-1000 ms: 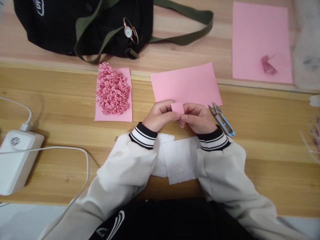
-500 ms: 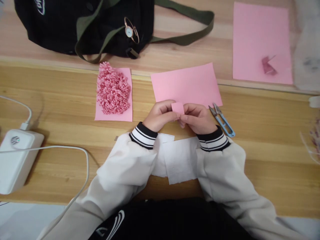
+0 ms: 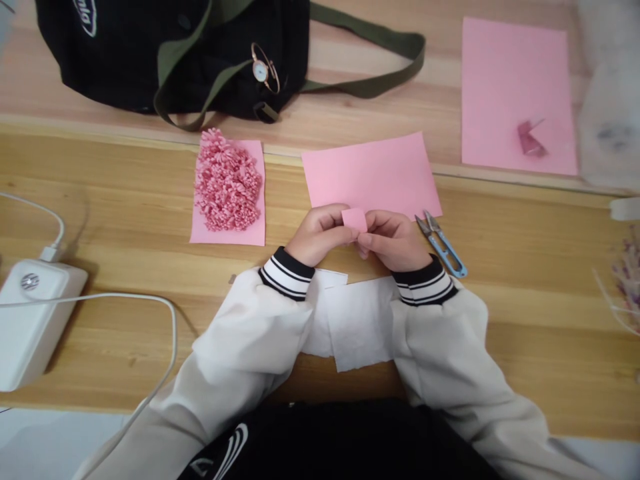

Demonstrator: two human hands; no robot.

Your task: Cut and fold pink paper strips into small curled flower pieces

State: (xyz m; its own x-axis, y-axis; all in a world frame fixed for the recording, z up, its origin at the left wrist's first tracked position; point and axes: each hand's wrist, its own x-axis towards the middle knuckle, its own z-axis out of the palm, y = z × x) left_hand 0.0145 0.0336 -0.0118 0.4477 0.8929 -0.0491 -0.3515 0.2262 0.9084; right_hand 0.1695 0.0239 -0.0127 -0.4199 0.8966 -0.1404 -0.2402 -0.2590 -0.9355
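Note:
Between my two hands is a small piece of pink paper (image 3: 354,219), pinched near its lower edge. My left hand (image 3: 317,235) is closed on it from the left, thumb in front. From the right, my right hand (image 3: 393,240) is closed on the same piece, its thumb meeting the other one. Just beyond the hands lies a larger pink paper sheet (image 3: 373,168). Beside my right hand rest blue-handled thread snips (image 3: 444,247), blades apart. White paper pieces (image 3: 363,327) lie on the table between my forearms.
Pink stamen-like bunches (image 3: 229,183) sit on a pink card (image 3: 200,233) at left. Behind them is a black bag (image 3: 120,60) with green straps and a watch (image 3: 260,70). A white power bank (image 3: 37,320) with a cable stands far left. Another pink sheet (image 3: 515,87) lies back right.
The view has shifted slightly. The small pink paper's top corner looks more rounded or bent now; both hands keep their hold on it in nearly the same place.

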